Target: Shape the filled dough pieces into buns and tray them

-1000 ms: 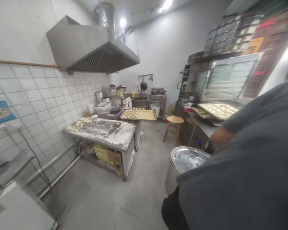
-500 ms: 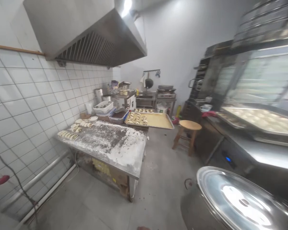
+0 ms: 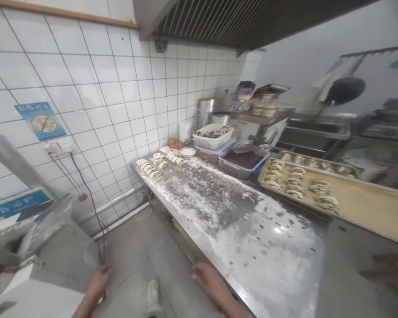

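My left hand point(image 3: 99, 279) hangs low over the grey floor beside a white machine point(image 3: 36, 282), fingers loosely stretched, holding nothing. My right hand point(image 3: 208, 279) reaches toward the near edge of the flour-dusted steel table point(image 3: 252, 238), fingers out, empty, just short of the edge. Cut swirl dough rolls point(image 3: 150, 169) lie in rows at the table's far left by the tiled wall. A large baking tray point(image 3: 368, 207) on the right holds more swirl rolls point(image 3: 296, 185).
Tubs of dark filling point(image 3: 242, 161) and a white tub point(image 3: 214, 134) stand at the table's back. A sink point(image 3: 313, 132) lies beyond. A blurred dark hand-like shape point(image 3: 388, 269) shows at the right edge. My shoe point(image 3: 152, 295) shows below.
The view has swung left and closed in on the floured table. The person in grey and the lidded steel pot have left the frame. My two hands have come into view at the bottom.
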